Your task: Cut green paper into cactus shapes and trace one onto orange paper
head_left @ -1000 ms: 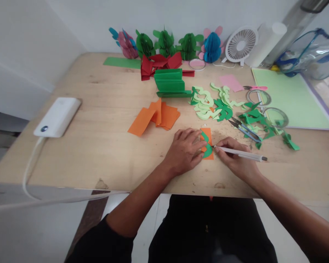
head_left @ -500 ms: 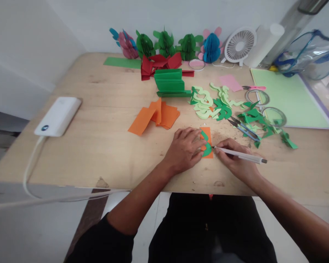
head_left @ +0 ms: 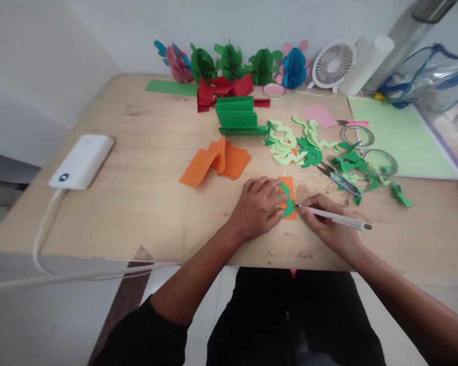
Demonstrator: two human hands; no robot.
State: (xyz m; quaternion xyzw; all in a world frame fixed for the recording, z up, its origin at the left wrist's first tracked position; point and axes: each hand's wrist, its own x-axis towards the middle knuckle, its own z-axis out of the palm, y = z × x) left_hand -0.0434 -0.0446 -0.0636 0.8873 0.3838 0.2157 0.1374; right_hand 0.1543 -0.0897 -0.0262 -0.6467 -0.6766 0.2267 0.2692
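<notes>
My left hand (head_left: 256, 207) lies with its fingers spread, pressing a green curved paper cutout (head_left: 288, 207) down on a small orange paper rectangle (head_left: 287, 183). The fingers hide the left part of both papers. In my right hand (head_left: 332, 226) is a white pen (head_left: 334, 217), pinched near its point. Its tip is at the right edge of the cutout, over or beside the orange paper. Left of the hands lies a pile of orange paper pieces (head_left: 231, 160). Thread snips (head_left: 339, 180) with blue handles rest beyond my right hand.
Light green cutouts (head_left: 280, 136) and dark green scraps (head_left: 351, 160) lie beyond the hands. Folded green paper (head_left: 235, 114) and red paper (head_left: 206, 94) sit farther back. Paper honeycomb figures (head_left: 231, 63) and a white fan (head_left: 334, 65) line the wall. A white power bank (head_left: 82, 160) lies left.
Both hands stay nearly still. The pen tip remains close to the cutout's right edge, with at most a very slight shift.
</notes>
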